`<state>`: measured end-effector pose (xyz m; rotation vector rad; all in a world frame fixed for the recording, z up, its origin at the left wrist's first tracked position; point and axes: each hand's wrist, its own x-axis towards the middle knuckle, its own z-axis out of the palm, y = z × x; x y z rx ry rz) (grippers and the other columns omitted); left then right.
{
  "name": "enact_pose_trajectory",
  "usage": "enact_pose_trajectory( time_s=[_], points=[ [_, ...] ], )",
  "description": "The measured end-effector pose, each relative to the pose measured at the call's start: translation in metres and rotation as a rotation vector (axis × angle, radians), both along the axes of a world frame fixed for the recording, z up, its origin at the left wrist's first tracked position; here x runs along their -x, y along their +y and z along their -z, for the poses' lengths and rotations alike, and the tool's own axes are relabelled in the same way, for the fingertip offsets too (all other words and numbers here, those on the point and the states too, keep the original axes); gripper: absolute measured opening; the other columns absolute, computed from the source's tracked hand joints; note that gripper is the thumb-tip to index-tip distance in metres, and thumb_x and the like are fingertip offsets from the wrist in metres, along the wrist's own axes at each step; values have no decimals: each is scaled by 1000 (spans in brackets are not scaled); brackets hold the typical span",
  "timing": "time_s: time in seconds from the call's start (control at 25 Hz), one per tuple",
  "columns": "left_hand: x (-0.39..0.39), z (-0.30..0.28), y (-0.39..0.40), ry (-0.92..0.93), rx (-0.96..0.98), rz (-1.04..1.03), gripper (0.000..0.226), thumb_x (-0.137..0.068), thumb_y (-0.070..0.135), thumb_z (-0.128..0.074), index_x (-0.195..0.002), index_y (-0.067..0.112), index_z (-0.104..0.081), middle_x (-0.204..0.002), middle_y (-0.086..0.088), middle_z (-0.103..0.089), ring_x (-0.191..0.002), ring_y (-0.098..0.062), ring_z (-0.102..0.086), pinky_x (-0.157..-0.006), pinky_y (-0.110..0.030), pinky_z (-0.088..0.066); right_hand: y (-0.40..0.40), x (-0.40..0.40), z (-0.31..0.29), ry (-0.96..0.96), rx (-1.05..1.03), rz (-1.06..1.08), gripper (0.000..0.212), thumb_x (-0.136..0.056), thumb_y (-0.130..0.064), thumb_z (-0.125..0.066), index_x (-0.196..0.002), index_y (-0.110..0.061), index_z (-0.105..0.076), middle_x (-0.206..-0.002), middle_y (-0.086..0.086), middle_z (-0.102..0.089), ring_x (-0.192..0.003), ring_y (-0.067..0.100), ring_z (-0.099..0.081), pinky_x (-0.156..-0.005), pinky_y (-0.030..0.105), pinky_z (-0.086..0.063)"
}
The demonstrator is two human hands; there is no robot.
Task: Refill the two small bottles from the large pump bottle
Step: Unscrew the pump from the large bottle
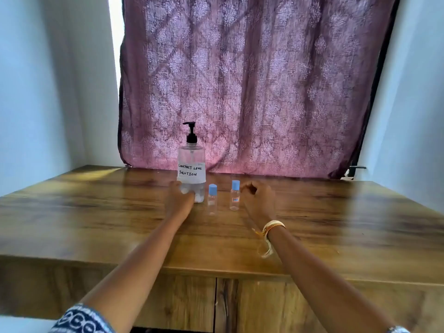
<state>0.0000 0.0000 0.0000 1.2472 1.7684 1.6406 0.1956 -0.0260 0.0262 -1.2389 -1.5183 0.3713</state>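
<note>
We see a purple patterned curtain (252,80) hanging behind a wooden table (96,212), with pale walls on either side. On the table, near its back edge, stands the clear pump bottle (191,164), upright, with a black pump and a handwritten label reading "CONTACT LENS SOLUTION". Our left hand (180,200) is wrapped around its base, fingers curled on the lower part. Our right hand (258,200), thread bands at the wrist, hangs just right of the small bottles with fingers loosely curled, grasping nothing and touching neither. The left small bottle (212,199) stands just beside the pump bottle; the right small bottle (235,195) stands near it. Both are clear, upright and blue-capped.
</note>
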Motion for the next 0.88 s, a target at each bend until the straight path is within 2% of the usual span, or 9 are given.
enact_pose_trajectory(
  time_s=[0.08,0.16,0.2,0.32,0.48,0.6,0.68,0.76,0.88],
  points=[
    [7,-9,12,18,-46,-55,56,-77,16,-69,-126,9,-42,-123,-14,-55,-98,-26,-57,-69,-31,-49,15,13,-15,89,-68,-31,16,-83,-7,-58,-75,-11,-72,-66,2,-68,-53,4,-60,-50,21,-47],
    [15,-17,30,62,-65,-45,70,-75,31,-74,-132,10,-39,-129,-14,-46,-114,-29,-50,-86,-42,-51,34,28,-33,140,-116,-79,19,-81,-5,-57,-72,-12,-72,-65,3,-69,-56,15,-62,-53,31,-51],
    [22,-16,43,67,-79,10,77,-71,42,-75,-132,11,-41,-129,-14,-48,-117,-29,-51,-88,-47,-52,45,36,-40,189,-118,-140,21,-81,-2,-56,-74,-12,-73,-65,2,-69,-53,10,-59,-50,27,-47],
    [41,2,81,-9,-105,234,81,-61,63,-76,-124,15,-55,-114,-8,-67,-103,-27,-68,-74,-46,-60,70,60,-53,239,-134,-226,21,-83,2,-54,-77,-9,-72,-67,3,-68,-49,1,-54,-51,19,-41],
    [48,6,92,-59,-209,408,68,-61,56,-81,-114,18,-63,-107,-6,-73,-98,-26,-70,-79,-47,-59,110,97,-67,230,-171,-264,10,-84,-10,-62,-89,-4,-68,-87,11,-70,-72,13,-58,-72,37,-54],
    [51,-1,97,-67,-186,501,63,-57,48,-82,-109,17,-68,-103,-4,-75,-95,-21,-72,-82,-42,-58,128,110,-83,172,-52,-337,37,-81,-23,-73,-113,-11,-60,-112,4,-65,-92,12,-60,-85,30,-52],
    [50,-3,94,-72,-175,560,59,-62,40,-82,-113,15,-67,-104,-4,-75,-94,-20,-72,-80,-38,-59,133,113,-90,120,-41,-333,41,-76,-27,-79,-110,-11,-64,-106,4,-68,-94,14,-62,-83,27,-51],
    [48,-4,89,-85,-178,593,51,-68,33,-83,-112,16,-66,-102,-1,-75,-92,-16,-72,-73,-30,-59,133,109,-92,88,-76,-334,31,-69,-30,-83,-92,-12,-72,-86,2,-73,-81,15,-67,-76,29,-53],
    [43,-8,82,-118,-173,620,31,-78,24,-74,-108,20,-66,-95,8,-74,-86,-9,-72,-65,-21,-56,128,102,-93,36,-94,-350,23,-64,-33,-87,-77,-19,-75,-78,1,-75,-75,15,-70,-74,32,-55]
  ],
)
